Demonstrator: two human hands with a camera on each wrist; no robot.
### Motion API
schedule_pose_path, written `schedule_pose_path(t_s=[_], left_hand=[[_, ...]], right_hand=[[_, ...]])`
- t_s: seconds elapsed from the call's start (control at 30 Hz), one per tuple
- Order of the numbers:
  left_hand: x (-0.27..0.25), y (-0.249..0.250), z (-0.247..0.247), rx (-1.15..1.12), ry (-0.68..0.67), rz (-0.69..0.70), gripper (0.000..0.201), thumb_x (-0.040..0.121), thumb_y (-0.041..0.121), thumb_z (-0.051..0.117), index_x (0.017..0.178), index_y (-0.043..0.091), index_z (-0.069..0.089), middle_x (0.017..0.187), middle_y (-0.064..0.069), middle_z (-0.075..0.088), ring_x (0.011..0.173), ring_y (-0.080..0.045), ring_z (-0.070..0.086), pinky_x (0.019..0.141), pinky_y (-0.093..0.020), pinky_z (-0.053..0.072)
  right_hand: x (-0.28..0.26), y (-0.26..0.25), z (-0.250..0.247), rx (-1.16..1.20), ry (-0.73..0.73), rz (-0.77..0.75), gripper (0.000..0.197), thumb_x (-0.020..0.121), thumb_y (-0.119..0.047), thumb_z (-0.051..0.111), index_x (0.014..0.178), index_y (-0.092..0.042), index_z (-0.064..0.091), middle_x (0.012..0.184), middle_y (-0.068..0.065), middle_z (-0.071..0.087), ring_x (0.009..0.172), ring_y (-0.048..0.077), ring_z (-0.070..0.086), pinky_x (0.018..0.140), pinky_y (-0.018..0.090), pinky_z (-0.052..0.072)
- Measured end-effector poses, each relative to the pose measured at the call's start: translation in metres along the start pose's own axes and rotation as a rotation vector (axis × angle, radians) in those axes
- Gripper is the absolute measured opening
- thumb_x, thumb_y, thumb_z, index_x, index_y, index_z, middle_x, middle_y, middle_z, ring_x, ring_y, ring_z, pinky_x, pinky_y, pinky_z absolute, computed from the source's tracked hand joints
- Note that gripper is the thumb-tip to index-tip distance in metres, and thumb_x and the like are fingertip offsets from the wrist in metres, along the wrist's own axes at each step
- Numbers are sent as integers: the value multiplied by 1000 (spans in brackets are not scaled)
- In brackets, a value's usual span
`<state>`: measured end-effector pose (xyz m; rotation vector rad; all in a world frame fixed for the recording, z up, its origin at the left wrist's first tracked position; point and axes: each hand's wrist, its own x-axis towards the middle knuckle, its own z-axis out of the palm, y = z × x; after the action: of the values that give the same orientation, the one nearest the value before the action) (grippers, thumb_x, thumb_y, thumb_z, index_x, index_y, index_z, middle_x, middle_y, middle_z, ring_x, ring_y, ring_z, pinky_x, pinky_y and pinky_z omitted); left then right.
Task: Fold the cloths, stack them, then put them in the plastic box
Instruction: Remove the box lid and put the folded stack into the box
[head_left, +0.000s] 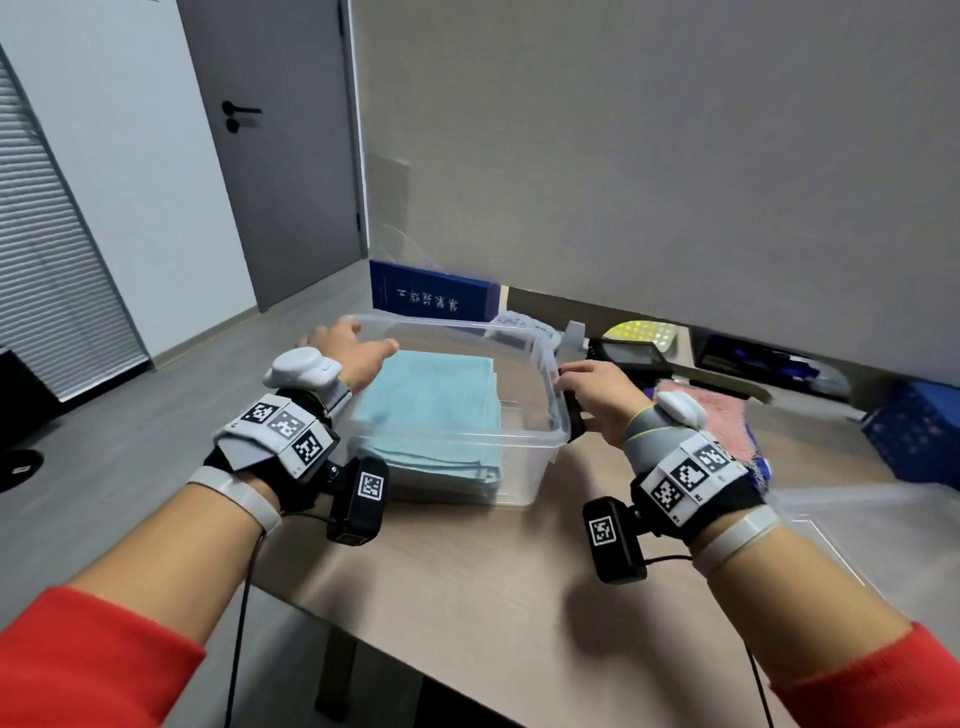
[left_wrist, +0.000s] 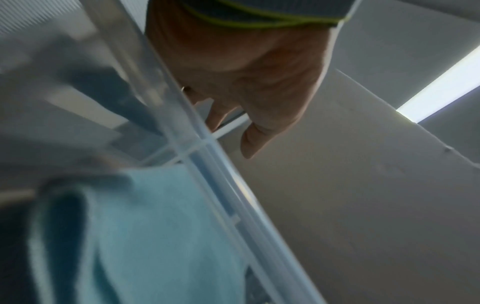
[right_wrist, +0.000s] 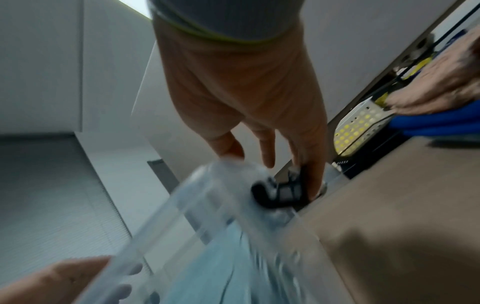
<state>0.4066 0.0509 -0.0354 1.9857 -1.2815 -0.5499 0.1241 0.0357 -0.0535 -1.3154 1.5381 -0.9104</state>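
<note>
Gripping the right-hand rim of the plastic box (head_left: 524, 332), the right hand (head_left: 597, 397) had its fingers curled over the edge beside a black latch (head_left: 574, 415) (the right wrist view showed the fingertips (right_wrist: 315, 181) down around that clip, though blurred). Across the box from it, the left hand (head_left: 358, 353) lay on the opposite rim with its fingers fairly straight, reaching over the edge and not clearly wrapped round it; in the left wrist view the thumb (left_wrist: 255, 135) hung free beside the clear wall (left_wrist: 207, 164).

Between the two hands, inside the box, sat the stack of folded light-blue cloths (head_left: 436, 415), pushed toward the left hand's side and leaving a bare strip of floor toward the right hand. The box's long axis ran roughly away from the person, so the hands bracketed its two long sides.

Judging from this, the cloths were already in and what remained was shifting or closing the box; the right hand had the firmer hold for any pull.

Beyond the right hand lay a pink cloth (head_left: 722, 415) on the desk (head_left: 493, 597), and behind the box stood a blue carton (head_left: 431, 291).
</note>
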Motion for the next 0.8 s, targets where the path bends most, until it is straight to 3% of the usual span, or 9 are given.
schedule_pose_path(t_s=[0.1,0.27,0.33,0.4,0.47,0.53,0.63,0.73,0.8], left_hand=[[-20,33,26,-70,40,175,48,84,44,64,128,25,58,134,-3,58,124,-26,52,103,-34,39],[-60,106,84,-344,-246,307,44,69,47,65,107,25,65,105,0,70,101,-18,66,95,-35,51],[-75,131,117,-342,-347,322,45,72,44,70,112,24,63,106,1,68,102,-19,65,96,-34,50],[-89,153,158,-321,-420,333,44,82,34,72,121,17,61,110,1,64,108,-18,62,97,-29,47],[-97,166,191,-309,-498,295,50,84,33,71,128,12,57,119,-3,63,114,-18,58,98,-27,43],[-103,173,226,-277,-570,191,61,82,38,71,132,8,52,122,-5,60,112,-20,56,94,-25,40],[-104,175,267,-212,-623,45,69,76,53,64,123,3,58,123,-6,62,108,-21,58,95,-32,46],[-103,177,286,-279,-715,-70,27,97,30,52,91,5,61,89,2,57,95,-15,50,72,-20,43],[-100,179,294,-318,-717,-143,20,97,24,54,82,11,56,75,1,50,77,-16,51,63,-19,38]], right_hand=[[-16,8,-50,81,33,-23,13,93,-13,57,99,-16,68,89,2,62,78,16,54,67,29,43],[-19,44,-118,219,386,-115,17,86,-2,54,86,-14,66,75,7,64,64,18,56,60,27,43],[-4,70,-140,114,559,-65,20,79,-11,62,96,-19,66,87,4,65,80,20,59,72,31,49],[13,96,-161,-32,655,61,46,70,-26,68,115,-17,62,113,8,65,102,26,61,93,39,51],[32,117,-168,-130,606,191,66,66,-39,69,124,-10,55,127,14,61,113,35,59,98,47,49],[40,129,-171,-223,522,308,81,62,-54,65,127,-7,56,125,14,63,113,35,60,97,42,49],[53,142,-173,-252,434,348,70,68,-49,71,123,-8,62,118,10,67,109,30,64,91,30,47],[70,159,-178,-279,402,385,87,45,-49,75,120,-6,59,110,11,67,103,29,65,93,37,53],[78,167,-182,-275,394,378,89,41,-49,74,118,-7,57,107,11,67,100,29,66,92,39,54]])
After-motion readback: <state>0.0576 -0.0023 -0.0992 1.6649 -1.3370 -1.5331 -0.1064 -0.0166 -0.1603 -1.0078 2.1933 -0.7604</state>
